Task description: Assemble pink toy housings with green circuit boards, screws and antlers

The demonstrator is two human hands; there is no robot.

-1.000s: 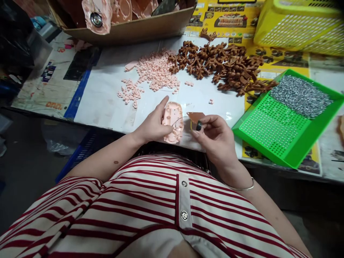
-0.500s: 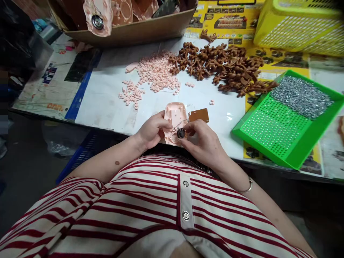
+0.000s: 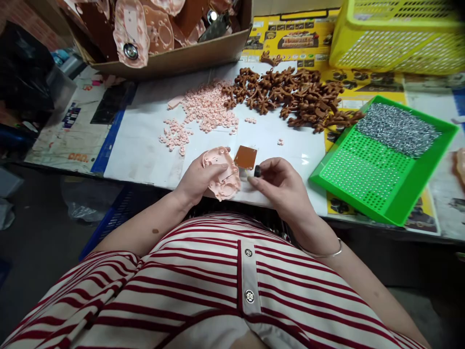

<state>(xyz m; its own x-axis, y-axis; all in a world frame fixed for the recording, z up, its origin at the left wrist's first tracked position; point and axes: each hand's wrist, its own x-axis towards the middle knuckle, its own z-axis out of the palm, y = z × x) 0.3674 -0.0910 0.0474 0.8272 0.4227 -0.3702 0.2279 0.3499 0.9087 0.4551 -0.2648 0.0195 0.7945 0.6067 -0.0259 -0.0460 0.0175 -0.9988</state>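
Observation:
My left hand (image 3: 198, 177) is closed around a pink plastic shell (image 3: 222, 173) held just above the table's near edge. A small brown circuit board (image 3: 245, 157) hangs by thin wires beside the shell. To the right of the shell, my right hand (image 3: 281, 186) pinches a small black round speaker (image 3: 257, 170) between thumb and forefinger. The two hands are close together, with the board between them.
The white table (image 3: 145, 140) holds a heap of small pink rings (image 3: 207, 104) and a heap of brown plastic parts (image 3: 301, 97). A green tray (image 3: 366, 179) with metal screws (image 3: 397, 128) lies at right. A cardboard box (image 3: 174, 53) and a yellow basket (image 3: 395, 36) stand at the back.
My right hand has lifted the black speaker off the pink shell and drawn it to the right. My left hand has turned the shell, and the circuit board has shifted left.

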